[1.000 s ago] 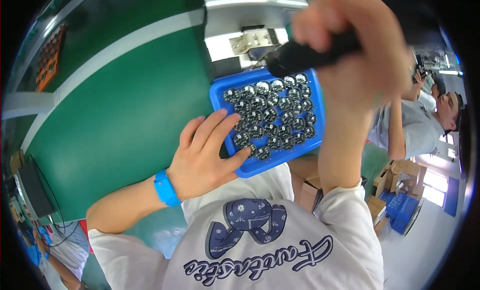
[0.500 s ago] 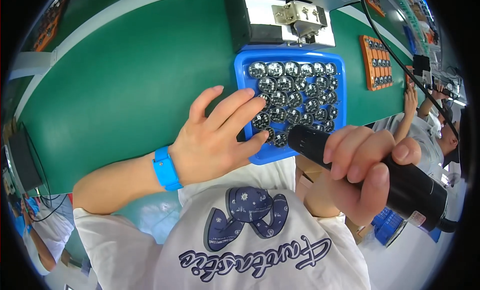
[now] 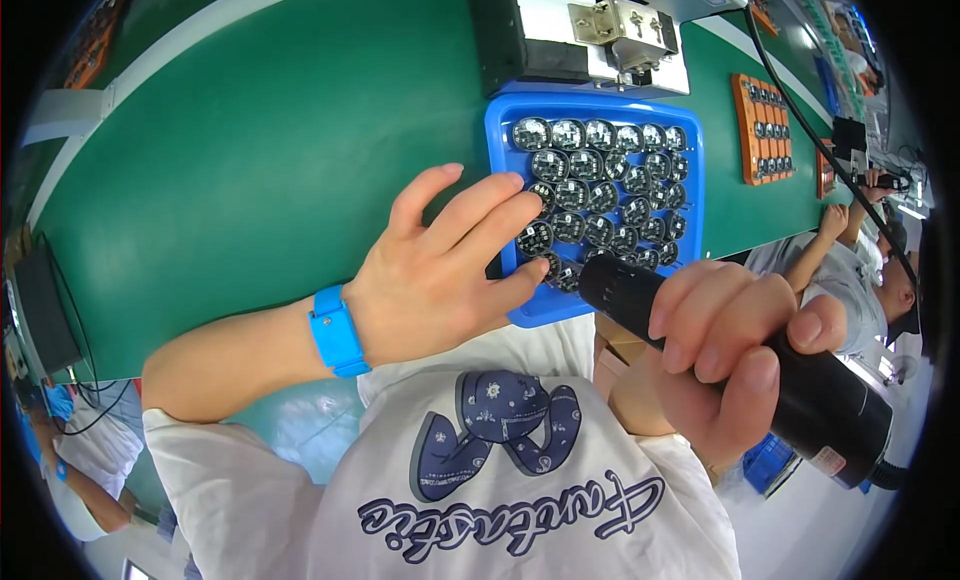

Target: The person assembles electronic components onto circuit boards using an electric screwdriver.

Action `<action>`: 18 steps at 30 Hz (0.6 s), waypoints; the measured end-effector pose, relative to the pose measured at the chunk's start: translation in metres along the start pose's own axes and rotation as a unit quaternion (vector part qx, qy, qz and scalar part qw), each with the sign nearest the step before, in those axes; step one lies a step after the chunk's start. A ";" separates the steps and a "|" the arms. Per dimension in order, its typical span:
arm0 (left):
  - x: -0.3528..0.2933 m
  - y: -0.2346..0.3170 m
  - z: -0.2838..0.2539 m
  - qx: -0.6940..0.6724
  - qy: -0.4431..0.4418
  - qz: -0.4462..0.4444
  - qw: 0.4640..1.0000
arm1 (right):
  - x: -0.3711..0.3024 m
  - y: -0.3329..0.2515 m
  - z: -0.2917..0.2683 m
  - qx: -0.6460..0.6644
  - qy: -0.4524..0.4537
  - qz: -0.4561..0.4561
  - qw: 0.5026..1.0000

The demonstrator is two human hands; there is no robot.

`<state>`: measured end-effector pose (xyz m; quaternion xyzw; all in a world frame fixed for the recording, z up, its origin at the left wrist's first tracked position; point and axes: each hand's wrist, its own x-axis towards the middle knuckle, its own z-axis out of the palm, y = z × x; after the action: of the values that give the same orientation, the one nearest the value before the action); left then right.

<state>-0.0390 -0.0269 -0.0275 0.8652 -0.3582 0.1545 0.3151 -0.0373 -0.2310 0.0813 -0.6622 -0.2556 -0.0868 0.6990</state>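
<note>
A blue tray (image 3: 497,140) in front of me holds several rows of round, dark-rimmed parts with small circuit boards (image 3: 570,194). My left hand (image 3: 430,260) reaches over the tray's left rim with fingers spread. Its fingertips and thumb are at the leftmost parts; whether they press on one I cannot tell. A blue wrist strap (image 3: 338,332) circles that wrist. My right hand (image 3: 735,345) is wrapped round a black corded electric screwdriver (image 3: 825,400), tilted with its nose over the tray's near edge. The nose hides the parts beneath it, and its bit is out of sight.
Behind the tray stands a machine with a metal bracket (image 3: 632,35). An orange rack (image 3: 762,130) of similar parts lies to the right on the green bench (image 3: 300,130). A black cable (image 3: 800,120) hangs across the right side. Co-workers sit at both sides.
The view has shifted slightly, putting the tray and machine a little further right. Both my hands keep nearly the same pose. On the right, a co-worker's hand has moved lower.
</note>
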 end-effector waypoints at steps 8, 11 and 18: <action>0.001 -0.001 0.000 0.001 0.002 -0.002 1.000 | 0.002 0.004 0.001 0.016 -0.011 0.010 1.000; 0.000 -0.001 0.000 0.002 0.004 -0.002 1.000 | 0.001 0.006 0.002 0.010 0.001 0.017 1.000; -0.001 -0.001 0.002 0.005 -0.017 0.008 1.000 | 0.001 0.005 0.002 0.006 0.006 0.022 1.000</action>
<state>-0.0391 -0.0265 -0.0299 0.8663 -0.3696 0.1442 0.3037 -0.0347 -0.2285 0.0767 -0.6630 -0.2372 -0.0743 0.7062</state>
